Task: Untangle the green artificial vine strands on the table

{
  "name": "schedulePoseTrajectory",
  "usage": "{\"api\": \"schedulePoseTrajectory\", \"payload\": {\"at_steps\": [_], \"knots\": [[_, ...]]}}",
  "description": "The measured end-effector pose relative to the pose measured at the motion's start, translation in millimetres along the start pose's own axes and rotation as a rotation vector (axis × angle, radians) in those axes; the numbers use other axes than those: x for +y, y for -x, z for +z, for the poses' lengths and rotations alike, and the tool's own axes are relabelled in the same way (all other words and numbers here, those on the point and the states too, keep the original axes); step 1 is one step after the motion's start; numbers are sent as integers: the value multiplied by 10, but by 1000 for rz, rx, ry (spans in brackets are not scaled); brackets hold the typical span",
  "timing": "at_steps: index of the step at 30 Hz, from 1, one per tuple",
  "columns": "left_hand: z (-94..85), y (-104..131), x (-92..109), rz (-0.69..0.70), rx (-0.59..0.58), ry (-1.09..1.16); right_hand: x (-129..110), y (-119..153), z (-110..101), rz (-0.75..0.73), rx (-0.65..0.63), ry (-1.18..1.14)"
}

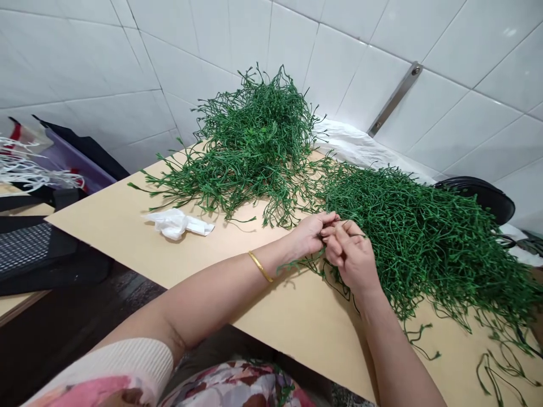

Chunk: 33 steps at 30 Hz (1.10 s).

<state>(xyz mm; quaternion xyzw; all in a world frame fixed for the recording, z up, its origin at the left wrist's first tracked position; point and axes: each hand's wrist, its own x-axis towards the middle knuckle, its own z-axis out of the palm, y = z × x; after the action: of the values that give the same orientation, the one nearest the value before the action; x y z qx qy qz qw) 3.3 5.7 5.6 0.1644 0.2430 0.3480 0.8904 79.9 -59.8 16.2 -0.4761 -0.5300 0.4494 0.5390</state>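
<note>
My left hand point(311, 233) and my right hand point(350, 249) meet over the board, fingertips close together. Both are closed in a pinch on thin green plastic stems point(307, 263), whose ends trail below my left wrist and between the hands. The exact spot where the fingers grip is partly hidden. Right beside my right hand spreads a large tangled heap of green artificial stems point(416, 232). Behind my hands, toward the wall, rises another pile of green stems point(258, 135) with small forked tips.
A crumpled white tissue point(176, 224) lies on the tan tabletop point(139, 237). Loose stems point(496, 370) lie at the lower right. White plastic sheeting point(356, 141) runs along the tiled wall, near a black round object point(479, 195). White strands point(38, 172) and a purple container point(80, 161) stand left.
</note>
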Motion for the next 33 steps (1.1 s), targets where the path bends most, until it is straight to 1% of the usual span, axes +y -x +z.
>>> {"api": "schedulePoseTrajectory", "payload": {"at_steps": [1,2,4,6,9,11,12,14,16,17,19,21,24,26,29,31,33], "knots": [[3,1,14,34,-5,-8,-15,26,4,-35,-21,144],[2,4,25,69,-13,-27,-28,47,-3,-92,-14,308],[-12,17,36,124,-44,-106,-51,74,-54,-221,50,637],[-33,28,45,171,-52,-221,-81,90,-139,-283,83,922],[-49,35,62,245,-21,-341,-170,132,-241,-214,36,1259],[-43,32,71,269,-11,-363,-255,170,-254,-187,28,1346],[-40,28,72,280,-13,-368,-296,186,-244,-195,25,1330],[-36,18,70,307,-19,-394,-351,193,-210,-232,-9,1212],[-42,8,64,345,-23,-445,-343,161,-181,-245,-41,1057],[-48,6,61,362,-28,-472,-313,131,-176,-233,-36,999],[-58,9,58,376,-61,-515,-210,60,-188,-170,32,947],[-60,24,57,360,-123,-540,-86,-6,-222,-94,127,905],[-43,60,54,298,-201,-551,57,-69,-282,-38,225,697],[-29,80,45,276,-202,-560,105,-87,-312,-41,293,537],[-18,90,16,281,-167,-608,124,-96,-342,-35,373,351],[-21,81,-10,265,-160,-656,128,-95,-358,-35,384,264],[-31,63,-36,258,-131,-698,139,-87,-372,-71,395,247]]}}
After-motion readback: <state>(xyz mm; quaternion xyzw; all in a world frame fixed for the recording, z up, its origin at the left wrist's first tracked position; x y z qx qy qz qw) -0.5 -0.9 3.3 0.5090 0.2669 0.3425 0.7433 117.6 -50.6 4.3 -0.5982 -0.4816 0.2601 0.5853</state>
